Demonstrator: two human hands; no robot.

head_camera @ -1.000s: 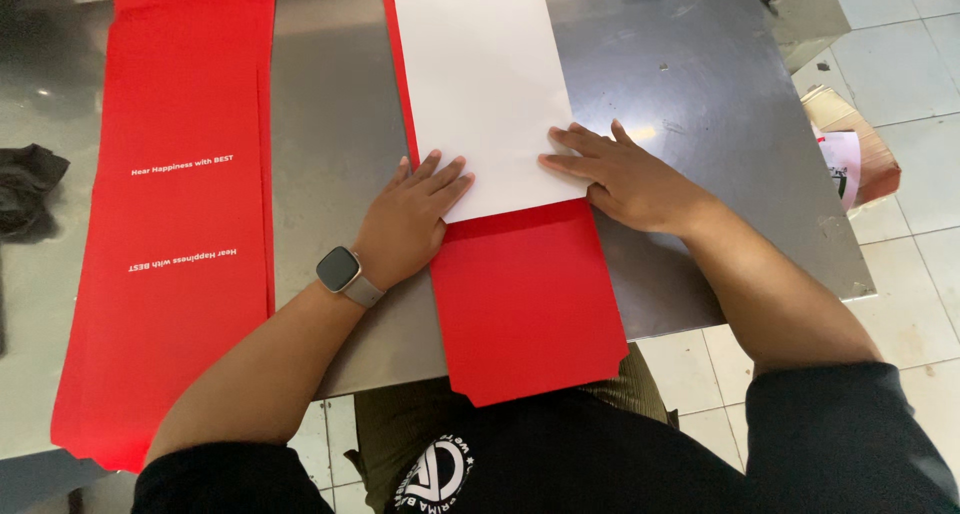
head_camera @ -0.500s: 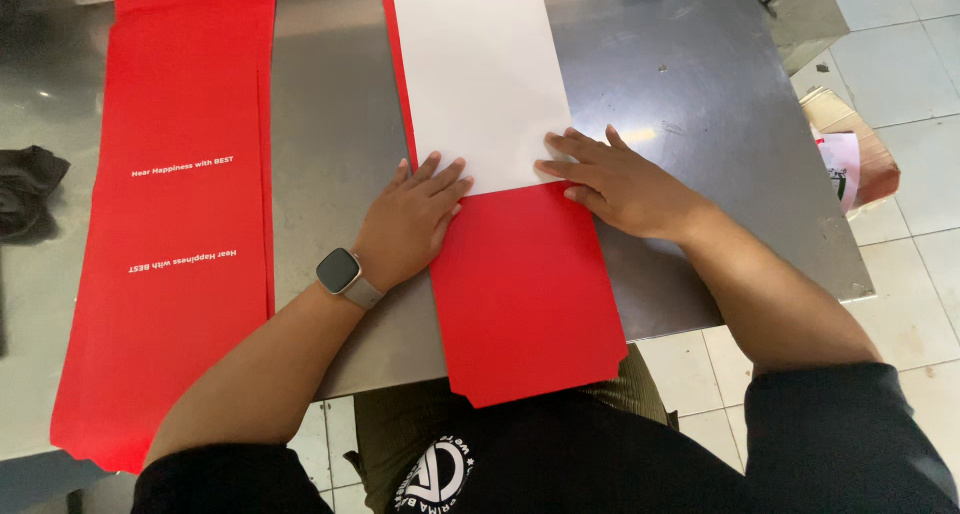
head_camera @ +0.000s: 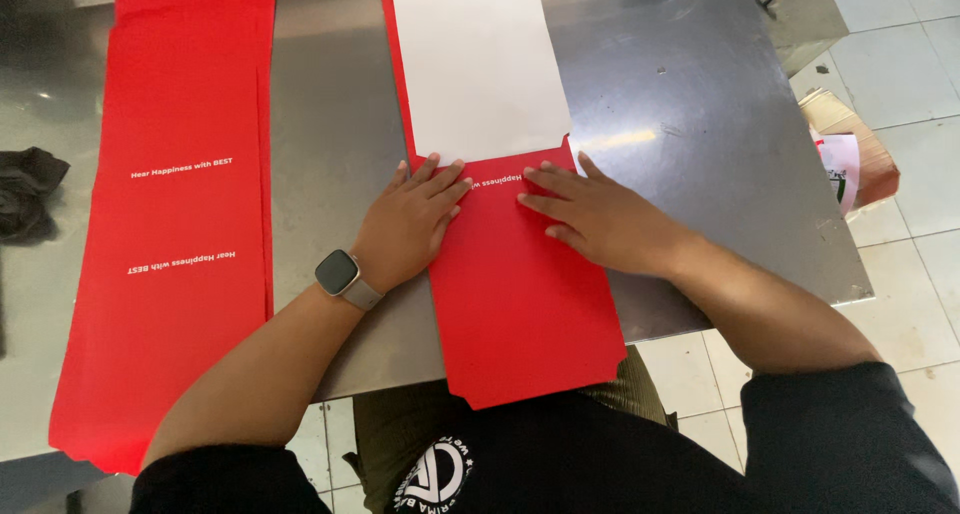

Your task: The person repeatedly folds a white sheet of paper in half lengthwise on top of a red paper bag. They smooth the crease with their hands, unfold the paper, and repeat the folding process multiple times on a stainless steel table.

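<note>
Two hands press flat on a long red card sheet (head_camera: 520, 284) that lies lengthwise on the steel tabletop (head_camera: 690, 104), its near end hanging over the edge toward the person. The left hand (head_camera: 410, 224) rests palm down, fingers spread and gripping nothing, on the sheet's left edge, partly on the bare metal beside it. The right hand (head_camera: 600, 214) lies just to the right of it, also flat with fingers loosely apart, on the upper part of the red flap. Just beyond both sets of fingertips the red gives way to the sheet's white inner face (head_camera: 480, 64), which runs away from the hands to the far side; the red part under the palms seems to be folded over it, though the crease itself is hard to make out. A grey smartwatch (head_camera: 340, 274) sits on the left wrist. Well to the left of the left hand lies a stack of red card sheets (head_camera: 190, 224), flat and unfolded. Further left still is a dark cloth (head_camera: 30, 189). Past the right hand, off the tabletop, a cardboard box (head_camera: 850, 144) stands on the tiled floor (head_camera: 920, 244).
</note>
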